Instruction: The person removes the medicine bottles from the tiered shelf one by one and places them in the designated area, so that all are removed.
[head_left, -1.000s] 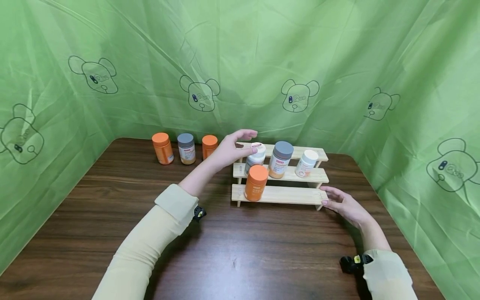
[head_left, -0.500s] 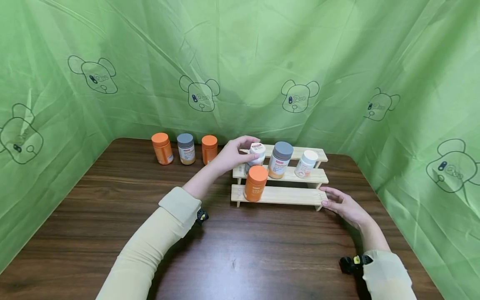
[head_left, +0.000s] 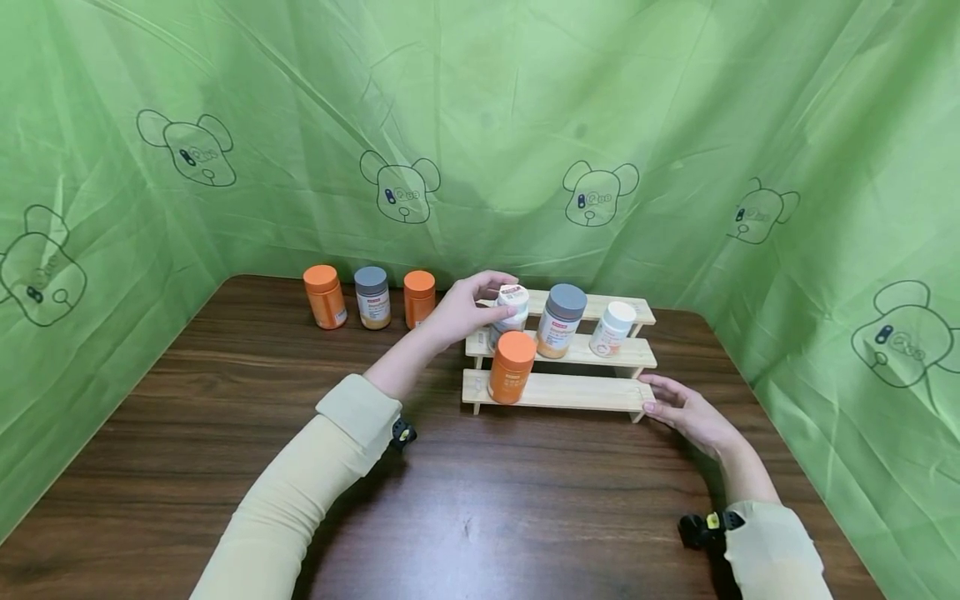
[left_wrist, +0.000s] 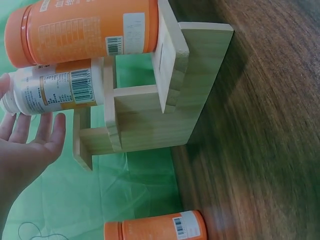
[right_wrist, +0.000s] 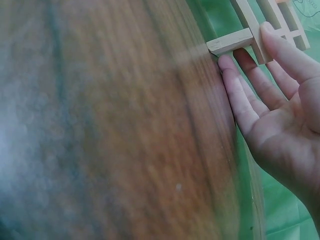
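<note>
A three-tier wooden display rack [head_left: 585, 388] stands on the table. My left hand [head_left: 459, 315] holds a white supplement bottle [head_left: 514, 300] at the left end of the middle tier, with the thumb in front and fingers behind. The left wrist view shows the fingers along this bottle [left_wrist: 57, 89], its base at the shelf. In front, an orange bottle [head_left: 512, 368] stands on the lowest tier. My right hand [head_left: 693, 415] grips the rack's right end at the lowest tier; in the right wrist view the thumb lies against the shelf board [right_wrist: 257, 42].
A grey-capped bottle [head_left: 562, 321] and a small white bottle [head_left: 612, 329] stand further right on the middle tier. Left of the rack, an orange bottle [head_left: 325, 297], a grey-capped bottle [head_left: 373, 298] and another orange bottle [head_left: 419, 293] line the table's back edge. Green curtain [head_left: 495, 125] surrounds the table.
My left hand has come down, its raised fingers lowering around the white bottle, which has turned slightly. The right hand keeps its place at the rack's end.
</note>
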